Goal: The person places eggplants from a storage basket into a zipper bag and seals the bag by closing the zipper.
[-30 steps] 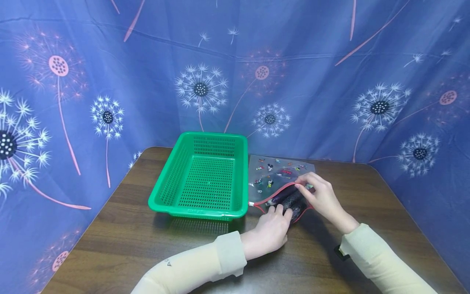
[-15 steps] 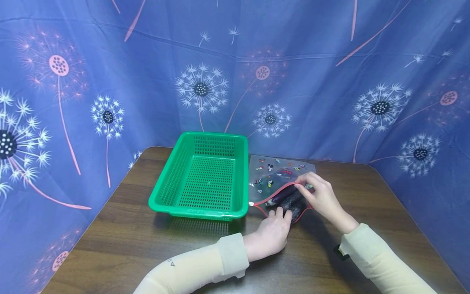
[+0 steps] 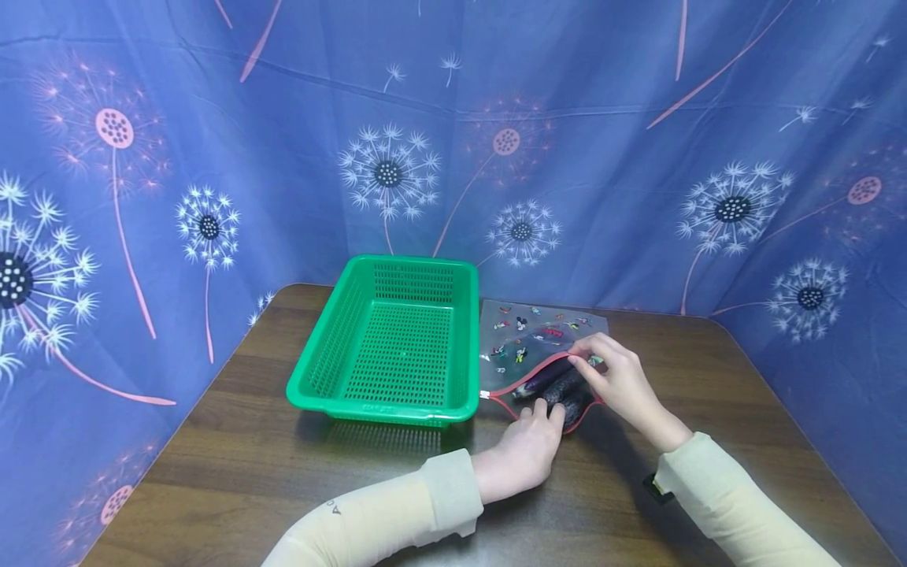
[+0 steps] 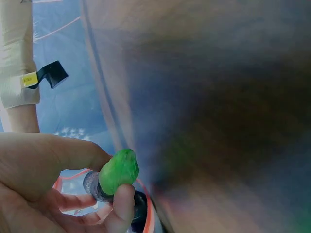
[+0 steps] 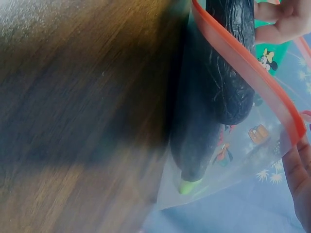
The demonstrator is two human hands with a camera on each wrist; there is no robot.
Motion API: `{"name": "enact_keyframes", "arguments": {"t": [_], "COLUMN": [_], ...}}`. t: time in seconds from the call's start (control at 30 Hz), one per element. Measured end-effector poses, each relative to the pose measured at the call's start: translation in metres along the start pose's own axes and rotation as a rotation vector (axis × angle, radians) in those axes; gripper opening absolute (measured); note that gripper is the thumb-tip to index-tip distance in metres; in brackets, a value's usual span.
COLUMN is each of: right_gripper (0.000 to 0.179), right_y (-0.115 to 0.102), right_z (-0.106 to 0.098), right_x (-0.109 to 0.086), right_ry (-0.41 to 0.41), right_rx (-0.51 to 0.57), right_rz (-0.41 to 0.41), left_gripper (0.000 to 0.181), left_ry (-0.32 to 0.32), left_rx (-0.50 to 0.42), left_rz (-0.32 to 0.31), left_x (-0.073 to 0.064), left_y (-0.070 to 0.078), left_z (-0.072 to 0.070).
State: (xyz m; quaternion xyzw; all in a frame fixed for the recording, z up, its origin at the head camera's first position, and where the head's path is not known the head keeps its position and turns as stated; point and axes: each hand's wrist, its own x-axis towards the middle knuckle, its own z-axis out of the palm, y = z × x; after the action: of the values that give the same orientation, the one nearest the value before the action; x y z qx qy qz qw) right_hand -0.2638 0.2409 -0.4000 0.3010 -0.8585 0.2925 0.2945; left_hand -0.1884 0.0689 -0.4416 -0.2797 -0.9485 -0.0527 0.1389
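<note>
A clear zip bag (image 3: 510, 335) with cartoon prints and a red zip edge (image 5: 243, 58) lies right of the basket, mouth spread toward me. My right hand (image 3: 620, 378) pinches the far edge of the mouth and keeps it raised. At the near side, my left hand (image 3: 527, 450) grips a dark wrinkled eggplant (image 5: 233, 29) by its green stem end (image 4: 119, 172), its body reaching into the mouth. A smoother dark eggplant (image 5: 194, 141) with a green tip lies within the bag. A purple eggplant (image 3: 542, 380) shows just under the lifted edge.
The green plastic basket (image 3: 383, 413) stands left of the bag, its right side close beside it. Both rest on a brown wooden table (image 3: 234, 472). Behind hangs a blue curtain (image 3: 602, 181) with dandelion prints, along the table's back edge.
My left hand has shifted slightly right, and the near red edge of the bag mouth shows more below the eggplants. My right hand has stayed in place at the far edge.
</note>
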Motion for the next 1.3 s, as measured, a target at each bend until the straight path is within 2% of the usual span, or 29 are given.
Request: {"name": "enact_keyframes", "arguments": {"t": [0.23,0.53,0.8,0.9,1.3], "right_gripper": [0.019,0.018,0.018,0.018,0.018], "right_y": [0.001,0.000,0.001,0.002,0.002], "right_z": [0.000,0.001,0.001,0.001,0.002], "right_x": [0.000,0.000,0.000,0.000,0.001], "right_ry": [0.003,-0.005,-0.004,-0.002,-0.009], "right_rx": [-0.010,-0.011,-0.008,-0.006,-0.010], "right_rz": [-0.004,0.000,0.008,0.007,0.017], "left_gripper": [0.040,0.033,0.030,0.029,0.029], "left_ry": [-0.014,-0.063,0.043,0.063,0.021], "left_rx": [-0.012,-0.043,0.038,0.051,0.042], "left_rz": [0.010,0.011,0.017,0.017,0.001], "left_x": [0.007,0.015,0.021,0.023,0.034], "left_y": [0.000,0.001,0.004,0.006,0.007], "left_z": [-0.006,-0.011,-0.007,-0.005,-0.003]}}
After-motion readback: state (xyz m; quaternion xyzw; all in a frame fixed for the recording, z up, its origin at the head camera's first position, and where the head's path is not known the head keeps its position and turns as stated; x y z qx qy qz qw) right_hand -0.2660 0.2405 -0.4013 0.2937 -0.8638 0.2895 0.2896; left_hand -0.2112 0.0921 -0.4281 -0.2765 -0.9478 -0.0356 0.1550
